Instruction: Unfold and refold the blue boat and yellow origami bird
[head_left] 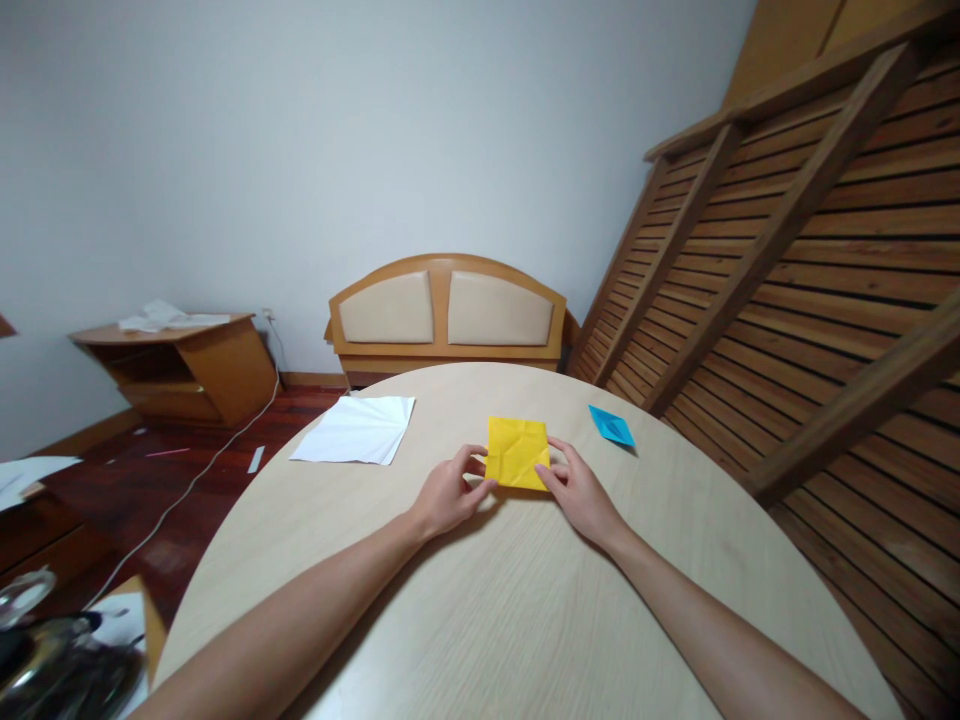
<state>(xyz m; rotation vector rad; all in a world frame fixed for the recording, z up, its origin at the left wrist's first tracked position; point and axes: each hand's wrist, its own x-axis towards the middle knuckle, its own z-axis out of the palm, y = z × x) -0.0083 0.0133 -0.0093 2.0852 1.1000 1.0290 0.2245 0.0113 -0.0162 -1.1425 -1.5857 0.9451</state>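
Near the middle of the round table (pixel 465 620), a creased yellow paper square (pixel 517 453), lying flat, pinched at its near corners by left hand (pixel 448 495) and right hand (pixel 577 492); probably light, limp, easily torn, best held by edges.

A round, pale wooden table (pixel 525 620) carries three papers: a creased yellow square (pixel 517 452) near the middle, a white sheet (pixel 356 430) to its left, and a small folded blue piece (pixel 612 425) to its right.
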